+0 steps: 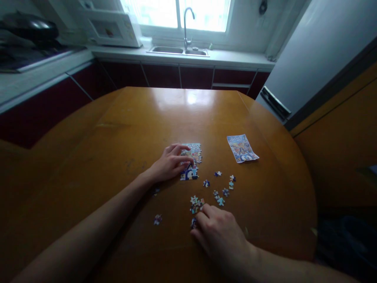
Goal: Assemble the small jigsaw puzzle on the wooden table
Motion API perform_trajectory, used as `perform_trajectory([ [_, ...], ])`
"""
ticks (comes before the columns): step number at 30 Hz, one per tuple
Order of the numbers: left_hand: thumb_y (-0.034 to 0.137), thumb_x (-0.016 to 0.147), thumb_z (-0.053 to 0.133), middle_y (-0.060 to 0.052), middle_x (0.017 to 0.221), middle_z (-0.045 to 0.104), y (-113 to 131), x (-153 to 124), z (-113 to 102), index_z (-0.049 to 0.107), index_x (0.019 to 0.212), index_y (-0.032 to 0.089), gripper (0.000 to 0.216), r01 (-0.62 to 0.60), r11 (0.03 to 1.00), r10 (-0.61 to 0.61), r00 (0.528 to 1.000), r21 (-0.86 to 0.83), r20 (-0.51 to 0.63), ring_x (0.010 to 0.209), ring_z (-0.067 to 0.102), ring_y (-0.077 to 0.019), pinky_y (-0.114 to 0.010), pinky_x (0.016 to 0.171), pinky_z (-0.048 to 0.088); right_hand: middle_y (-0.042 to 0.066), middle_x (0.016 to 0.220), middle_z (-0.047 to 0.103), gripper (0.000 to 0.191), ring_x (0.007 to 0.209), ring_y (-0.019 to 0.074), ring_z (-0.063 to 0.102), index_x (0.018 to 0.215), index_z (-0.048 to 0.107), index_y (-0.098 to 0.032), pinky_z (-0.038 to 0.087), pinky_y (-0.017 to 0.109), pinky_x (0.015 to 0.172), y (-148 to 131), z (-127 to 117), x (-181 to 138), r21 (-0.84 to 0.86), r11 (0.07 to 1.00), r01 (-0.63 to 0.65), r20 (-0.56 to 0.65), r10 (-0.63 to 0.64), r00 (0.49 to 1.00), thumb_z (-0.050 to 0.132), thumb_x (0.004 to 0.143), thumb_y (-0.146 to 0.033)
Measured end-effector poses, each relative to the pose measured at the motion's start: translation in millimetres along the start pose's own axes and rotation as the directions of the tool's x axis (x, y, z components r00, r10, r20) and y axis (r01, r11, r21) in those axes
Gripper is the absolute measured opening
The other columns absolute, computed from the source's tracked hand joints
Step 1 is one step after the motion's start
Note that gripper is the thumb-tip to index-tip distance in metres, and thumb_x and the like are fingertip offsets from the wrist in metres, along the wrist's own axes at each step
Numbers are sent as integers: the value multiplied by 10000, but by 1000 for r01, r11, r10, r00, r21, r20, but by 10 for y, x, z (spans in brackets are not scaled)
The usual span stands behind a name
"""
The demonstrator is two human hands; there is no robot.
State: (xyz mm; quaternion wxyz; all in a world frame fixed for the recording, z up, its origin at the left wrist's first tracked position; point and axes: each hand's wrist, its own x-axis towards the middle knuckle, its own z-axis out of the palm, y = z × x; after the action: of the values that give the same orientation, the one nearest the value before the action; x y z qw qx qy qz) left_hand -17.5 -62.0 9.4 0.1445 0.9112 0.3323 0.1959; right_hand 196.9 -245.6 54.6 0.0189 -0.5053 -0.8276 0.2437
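Note:
A partly joined jigsaw puzzle (193, 162) lies in the middle of the round wooden table (123, 129). My left hand (169, 163) rests on its left side, fingers stretched flat over the pieces. My right hand (220, 232) lies nearer to me, knuckles up, fingertips curled down onto a small cluster of loose pieces (196, 204). What the fingertips hold, if anything, is hidden. More loose pieces (225, 186) are scattered to the right of the puzzle. A printed picture card (242, 148) lies at the right.
Two stray pieces (157, 219) lie near my left forearm. Behind the table runs a kitchen counter with a sink and tap (179, 49), a microwave (110, 27) and a stove (29, 47). A refrigerator (309, 59) stands at the right.

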Motion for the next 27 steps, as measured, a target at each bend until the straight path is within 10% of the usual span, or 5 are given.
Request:
perform_trajectory([
  [16, 332, 1004, 555, -25, 1403, 508, 4, -3, 4, 740, 1117, 373, 220, 6, 1000, -6, 1000, 14, 15, 1341, 387, -294, -554, 1155, 290, 47, 1010, 689, 128, 881, 191, 644, 960, 661, -190, 503, 292, 747, 12, 75, -7, 88, 993, 75, -13, -74, 997, 602, 886, -104],
  [27, 333, 1000, 568, -24, 1393, 515, -7, -6, 17, 738, 1123, 379, 215, 2, 1000, -2, 1000, 25, 0, 1339, 388, -289, -553, 1153, 299, 59, 996, 670, 120, 892, 203, 640, 969, 692, -200, 456, 315, 749, 427, -412, 260, 70, 977, -202, -190, 212, 959, 575, 948, -186],
])
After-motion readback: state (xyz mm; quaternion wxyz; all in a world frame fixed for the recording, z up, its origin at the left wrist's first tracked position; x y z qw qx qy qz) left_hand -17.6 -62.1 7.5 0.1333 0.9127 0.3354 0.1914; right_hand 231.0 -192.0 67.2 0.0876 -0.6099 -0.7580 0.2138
